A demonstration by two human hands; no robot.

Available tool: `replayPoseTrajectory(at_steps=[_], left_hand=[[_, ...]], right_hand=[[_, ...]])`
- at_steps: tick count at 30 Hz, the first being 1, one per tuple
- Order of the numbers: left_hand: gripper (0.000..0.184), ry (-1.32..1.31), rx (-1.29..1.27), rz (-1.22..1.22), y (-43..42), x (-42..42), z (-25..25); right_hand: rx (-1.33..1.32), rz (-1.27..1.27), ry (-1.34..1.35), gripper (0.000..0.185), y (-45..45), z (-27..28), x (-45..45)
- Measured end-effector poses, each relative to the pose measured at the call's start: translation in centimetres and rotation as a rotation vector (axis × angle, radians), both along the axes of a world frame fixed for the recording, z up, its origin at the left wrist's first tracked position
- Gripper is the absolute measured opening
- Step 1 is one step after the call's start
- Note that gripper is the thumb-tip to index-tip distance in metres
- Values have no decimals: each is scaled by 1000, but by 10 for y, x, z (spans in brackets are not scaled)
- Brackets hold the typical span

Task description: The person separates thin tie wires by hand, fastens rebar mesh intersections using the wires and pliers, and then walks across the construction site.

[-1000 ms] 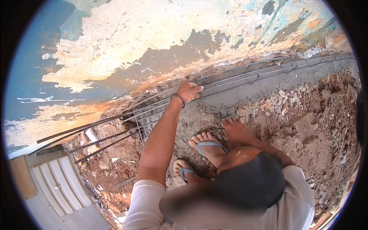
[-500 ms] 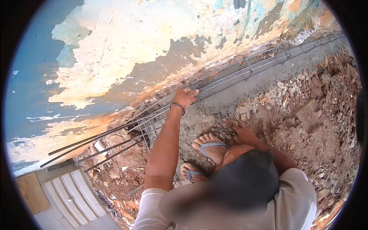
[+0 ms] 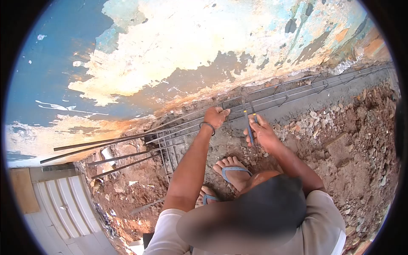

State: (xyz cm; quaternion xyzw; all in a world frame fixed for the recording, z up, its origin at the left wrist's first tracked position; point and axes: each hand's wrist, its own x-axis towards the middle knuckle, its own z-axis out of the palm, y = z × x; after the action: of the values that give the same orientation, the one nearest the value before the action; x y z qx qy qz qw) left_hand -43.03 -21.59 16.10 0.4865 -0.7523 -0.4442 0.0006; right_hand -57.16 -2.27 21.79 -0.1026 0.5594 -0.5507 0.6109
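Observation:
My left hand (image 3: 216, 117) is closed at the steel rebar cage (image 3: 276, 98), its fingers pinched by a bar and a cross tie. Just to its right, my right hand (image 3: 262, 133) grips pliers (image 3: 250, 131) with blue and yellow handles. Their jaws are spread apart and point at the bars. The cage lies along the foot of the wall over grey mortar (image 3: 293, 107). Loose bar ends (image 3: 80, 145) stick out to the left.
A peeling blue and cream wall (image 3: 140, 59) rises behind the cage. My sandaled feet (image 3: 233, 169) stand on the dirt. Rubble (image 3: 323, 127) lies to the right. A white ribbed panel (image 3: 68, 208) and a wooden board (image 3: 23, 191) are at lower left.
My right hand has risen from the ground near my feet to the bars, now with the pliers in it. My left hand stays at the cage.

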Motion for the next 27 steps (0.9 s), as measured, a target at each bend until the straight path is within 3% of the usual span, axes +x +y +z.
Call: replayPoseTrajectory(at_steps=[4, 7, 10, 13, 16, 18, 19, 21, 22, 24, 25, 27], left_hand=[[43, -14, -37, -13, -1, 0, 0], [43, -14, 11, 27, 2, 1, 1], [43, 54, -33, 0, -1, 1, -9], [42, 41, 73, 40, 0, 2, -9], [40, 32, 7, -38, 0, 3, 0], [36, 41, 32, -17, 2, 4, 2], [36, 40, 32, -12, 4, 6, 3], [31, 48, 120, 34, 3, 8, -7], [31, 44, 121, 30, 3, 10, -13], [36, 244, 270, 154, 4, 13, -21], [36, 245, 274, 157, 3, 16, -24], [34, 198, 282, 104, -2, 14, -20]], right_hand=[[50, 111, -84, 37, -11, -2, 3], [78, -31, -76, 42, -14, -2, 7], [66, 128, -93, 41, -15, -1, 1], [63, -39, -80, 41, -13, -7, 6], [52, 157, -100, 40, -11, -10, 7], [33, -108, -71, 39, -12, -14, 17], [34, -103, -72, 39, -11, -13, 19], [53, 145, -107, 37, -10, -10, 18], [54, 140, -110, 37, -11, -12, 19], [16, -121, -81, 37, -14, -20, 25], [21, -119, -80, 37, -12, -23, 28], [35, 64, -79, 36, -11, -23, 28]])
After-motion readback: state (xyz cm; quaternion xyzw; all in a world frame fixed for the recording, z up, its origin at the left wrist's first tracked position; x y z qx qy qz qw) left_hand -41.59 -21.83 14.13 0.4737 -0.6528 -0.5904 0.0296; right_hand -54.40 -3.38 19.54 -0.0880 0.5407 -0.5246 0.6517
